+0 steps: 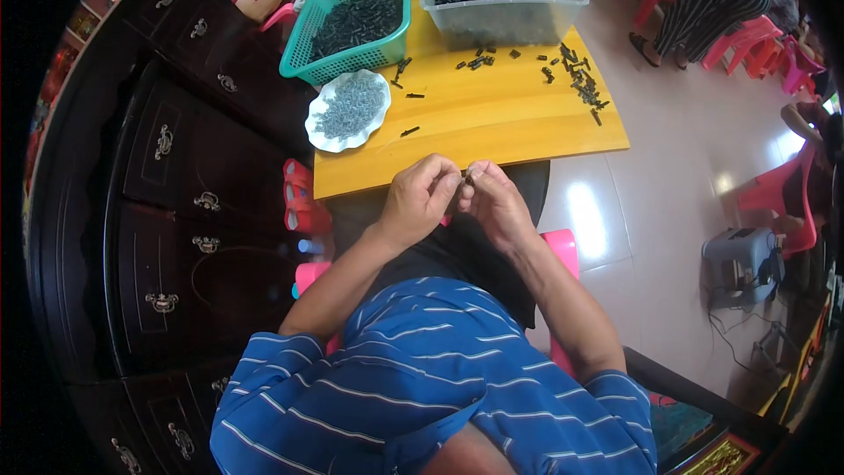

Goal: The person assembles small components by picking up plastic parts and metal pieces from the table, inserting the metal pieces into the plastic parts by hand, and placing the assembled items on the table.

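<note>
My left hand (424, 197) and my right hand (498, 208) meet just in front of the table's near edge, fingertips almost touching. A small dark piece (469, 179) shows between the thumb and fingers of my right hand. The fingers of my left hand are pinched beside it; what they hold, if anything, is too small to tell. Past my left hand, a white scalloped plate (384, 116) carries many small clear pieces (350, 107). Loose black parts (580, 79) lie scattered on the yellow wooden table (492, 127), mostly toward its right side.
A green basket (352, 64) and a translucent bin (501, 22), both with many black parts, stand at the table's far side. Dark drawers (202, 202) line the left. Other people sit beyond, near pink stools (743, 40). A grey machine (740, 266) with cables is on the floor at right.
</note>
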The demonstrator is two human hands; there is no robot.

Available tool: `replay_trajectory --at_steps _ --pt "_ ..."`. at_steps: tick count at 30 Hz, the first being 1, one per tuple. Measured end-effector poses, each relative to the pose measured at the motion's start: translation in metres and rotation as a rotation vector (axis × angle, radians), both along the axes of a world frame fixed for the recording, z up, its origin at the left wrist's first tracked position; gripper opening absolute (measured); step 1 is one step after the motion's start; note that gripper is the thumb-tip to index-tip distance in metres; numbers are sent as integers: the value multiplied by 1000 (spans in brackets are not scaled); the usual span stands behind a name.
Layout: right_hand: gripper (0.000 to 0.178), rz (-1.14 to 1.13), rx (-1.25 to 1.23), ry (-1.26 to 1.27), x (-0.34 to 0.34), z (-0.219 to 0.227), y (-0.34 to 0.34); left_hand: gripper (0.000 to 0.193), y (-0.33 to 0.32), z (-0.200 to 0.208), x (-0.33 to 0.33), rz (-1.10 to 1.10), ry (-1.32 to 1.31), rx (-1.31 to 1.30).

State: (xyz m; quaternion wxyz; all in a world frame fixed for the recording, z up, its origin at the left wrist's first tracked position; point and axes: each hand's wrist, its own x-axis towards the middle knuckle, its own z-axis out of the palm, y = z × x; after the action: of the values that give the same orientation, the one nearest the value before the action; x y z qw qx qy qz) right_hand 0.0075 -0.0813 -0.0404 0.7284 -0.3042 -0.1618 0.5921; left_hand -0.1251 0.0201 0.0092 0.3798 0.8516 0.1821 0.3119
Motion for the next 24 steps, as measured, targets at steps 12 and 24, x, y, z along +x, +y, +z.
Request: replay_trajectory --at_steps 12,24 --pt "9 -64 -35 -131 -3 0 1 7 -5 17 2 -21 58 138" --pt "11 -44 -3 -105 0 2 0 8 10 17 10 -232 172 -559"
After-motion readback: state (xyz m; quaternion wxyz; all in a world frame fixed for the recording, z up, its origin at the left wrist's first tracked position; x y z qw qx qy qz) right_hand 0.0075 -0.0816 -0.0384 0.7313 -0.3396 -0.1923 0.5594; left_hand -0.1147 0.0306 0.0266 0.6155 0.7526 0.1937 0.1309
